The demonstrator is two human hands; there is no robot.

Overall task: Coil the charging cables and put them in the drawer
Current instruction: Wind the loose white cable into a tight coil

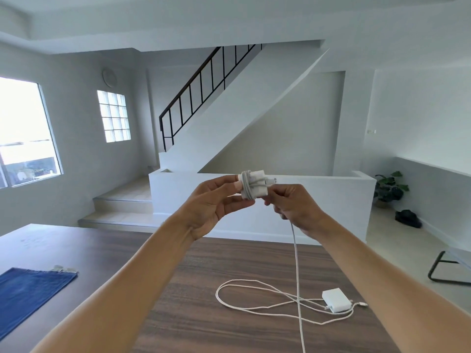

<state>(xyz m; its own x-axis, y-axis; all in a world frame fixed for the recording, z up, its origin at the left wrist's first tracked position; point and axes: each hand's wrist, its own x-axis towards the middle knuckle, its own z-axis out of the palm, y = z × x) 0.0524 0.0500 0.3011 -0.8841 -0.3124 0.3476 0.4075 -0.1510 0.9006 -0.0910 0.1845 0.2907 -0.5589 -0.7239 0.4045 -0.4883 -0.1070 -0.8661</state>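
Held charger: one white adapter block [254, 186] with several turns of white cable wound round it, held in the air above the far edge of the wooden table [193, 314].
Left hand [216, 200]: thumb and fingers curled, pinching the left end of the wound block.
Right hand [293, 207]: fingers curled round the cable just right of the block, gripping it.
Hanging cable [297, 263]: one unwound length. It drops from the right hand onto the table and runs off the bottom of the view.
Second charger [336, 299]: one white adapter block lying flat on the table, toward its right side.
Loose cable [242, 284]: one white cable in open loops on the table just left of that block. The hanging cable crosses over it.
Count: two adapter blocks and two cables, one set in the hands and one on the table.
Blue cloth [28, 289]: one, lying flat at the table's left edge.
Clips [65, 269]: two small pale metal pieces on the table, touching the cloth's far corner. What they are is too blurred to tell.
Plant [390, 187]: one leafy plant on the floor beyond the table's far right corner, its pot mostly hidden.
Dark heap [407, 217]: one, on the floor near the plant.
Black metal frame [443, 271]: on the floor right of the table.
Staircase railing [204, 80]: black, rising beyond the table.
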